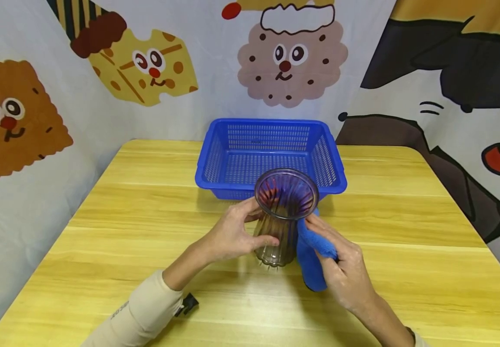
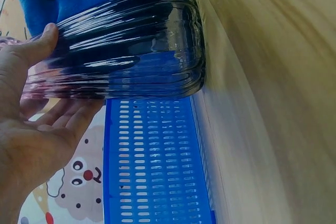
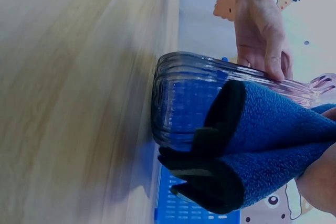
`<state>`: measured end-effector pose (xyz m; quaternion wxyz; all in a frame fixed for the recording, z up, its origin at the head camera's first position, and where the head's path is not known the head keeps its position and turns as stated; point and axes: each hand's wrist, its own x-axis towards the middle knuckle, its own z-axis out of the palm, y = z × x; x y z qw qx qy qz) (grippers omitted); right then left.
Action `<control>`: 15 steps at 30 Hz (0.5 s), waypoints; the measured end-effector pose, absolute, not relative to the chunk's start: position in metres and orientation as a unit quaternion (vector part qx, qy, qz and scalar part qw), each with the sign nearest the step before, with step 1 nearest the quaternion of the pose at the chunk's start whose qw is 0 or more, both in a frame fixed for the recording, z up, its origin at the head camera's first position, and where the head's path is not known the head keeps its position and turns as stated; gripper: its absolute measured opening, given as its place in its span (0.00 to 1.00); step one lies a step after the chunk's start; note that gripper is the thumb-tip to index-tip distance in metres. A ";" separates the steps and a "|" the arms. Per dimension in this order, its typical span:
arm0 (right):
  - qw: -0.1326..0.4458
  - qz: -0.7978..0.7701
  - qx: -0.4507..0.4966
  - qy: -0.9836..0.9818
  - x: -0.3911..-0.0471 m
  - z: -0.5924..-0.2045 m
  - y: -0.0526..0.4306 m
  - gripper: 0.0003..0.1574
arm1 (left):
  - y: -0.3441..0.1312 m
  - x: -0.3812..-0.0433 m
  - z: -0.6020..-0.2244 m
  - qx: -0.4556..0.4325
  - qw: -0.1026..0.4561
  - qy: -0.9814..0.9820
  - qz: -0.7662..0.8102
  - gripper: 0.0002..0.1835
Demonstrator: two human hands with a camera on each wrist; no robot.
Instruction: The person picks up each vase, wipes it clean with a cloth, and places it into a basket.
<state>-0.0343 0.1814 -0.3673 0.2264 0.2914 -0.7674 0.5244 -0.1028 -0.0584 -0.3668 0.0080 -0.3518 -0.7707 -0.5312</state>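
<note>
A ribbed, clear purplish glass vase (image 1: 277, 231) with a flared rim stands upright near the middle of the table. My left hand (image 1: 236, 233) grips its left side, with the thumb across the front and the fingers behind. In the left wrist view the same vase (image 2: 131, 45) spans from the palm to the tabletop. My right hand (image 1: 345, 270) holds a folded blue cloth (image 1: 312, 262) against the vase's right side, fingertips close under the rim. Dark edging shows on the cloth (image 3: 278, 124) in the right wrist view, where it covers part of the glass.
Just behind the vase sits a blue plastic basket (image 1: 204, 178) with slotted walls; nothing shows inside it. The wooden table (image 1: 124, 231) carries both. A cloth backdrop (image 1: 215, 72) printed with cartoon food faces hangs along the back and sides.
</note>
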 end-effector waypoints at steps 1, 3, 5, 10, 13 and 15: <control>0.226 0.520 0.288 -0.772 -0.034 -0.368 0.182 0.27 | -0.058 -0.103 -0.367 -0.352 0.008 -0.771 -0.531 0.44; 0.215 0.515 0.276 -0.782 -0.034 -0.368 0.184 0.27 | -0.058 -0.103 -0.367 -0.351 0.008 -0.771 -0.532 0.45; 0.201 0.512 0.263 -0.793 -0.033 -0.369 0.185 0.28 | -0.057 -0.102 -0.367 -0.348 0.009 -0.770 -0.534 0.45; 0.179 0.492 0.239 -0.817 -0.031 -0.373 0.188 0.27 | -0.055 -0.100 -0.366 -0.336 0.014 -0.776 -0.534 0.48; 0.175 0.478 0.234 -0.828 -0.030 -0.374 0.189 0.26 | -0.053 -0.099 -0.364 -0.330 0.019 -0.783 -0.527 0.49; 0.171 0.468 0.232 -0.835 -0.030 -0.375 0.189 0.27 | -0.053 -0.098 -0.363 -0.324 0.024 -0.787 -0.524 0.49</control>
